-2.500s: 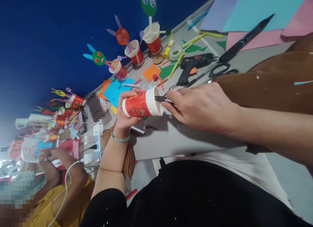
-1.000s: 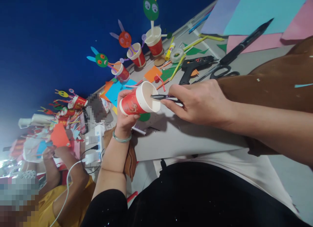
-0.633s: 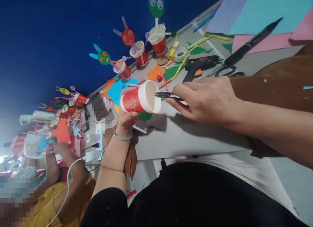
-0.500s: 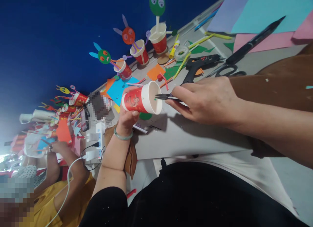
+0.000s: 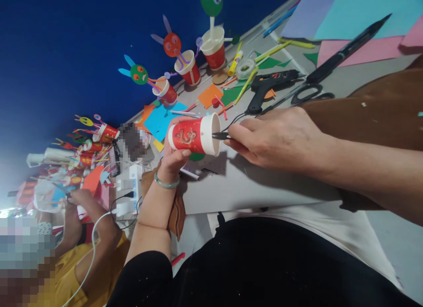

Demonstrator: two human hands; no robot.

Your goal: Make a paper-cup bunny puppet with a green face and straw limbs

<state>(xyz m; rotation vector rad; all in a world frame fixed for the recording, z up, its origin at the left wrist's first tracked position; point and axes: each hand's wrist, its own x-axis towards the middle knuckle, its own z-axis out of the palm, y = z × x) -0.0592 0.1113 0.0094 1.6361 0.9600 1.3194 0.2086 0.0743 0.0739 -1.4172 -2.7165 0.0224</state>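
Note:
My left hand (image 5: 173,159) is wrapped round a red and white paper cup (image 5: 193,135), tipped on its side so that its mouth points right. A gold pattern shows on the red band. In my right hand (image 5: 264,137) is a pair of small dark pointed scissors (image 5: 220,135), their handles hidden by my fingers. The tip reaches into the mouth of the cup near the rim; whether it touches the wall I cannot tell. Below the cup, a green paper piece (image 5: 197,157) lies on the grey table (image 5: 264,183).
Paper-cup figures (image 5: 214,56) line the blue wall. A black glue gun (image 5: 264,89), large scissors (image 5: 309,94), clear tape (image 5: 245,68) and straws lie beyond my right hand. A power strip (image 5: 136,183) sits left, near another person's arm (image 5: 94,210).
The cup has turned so its mouth shows less, and shifted slightly right. The scissors tip has gone further inside the rim. The other person's hand has moved slightly.

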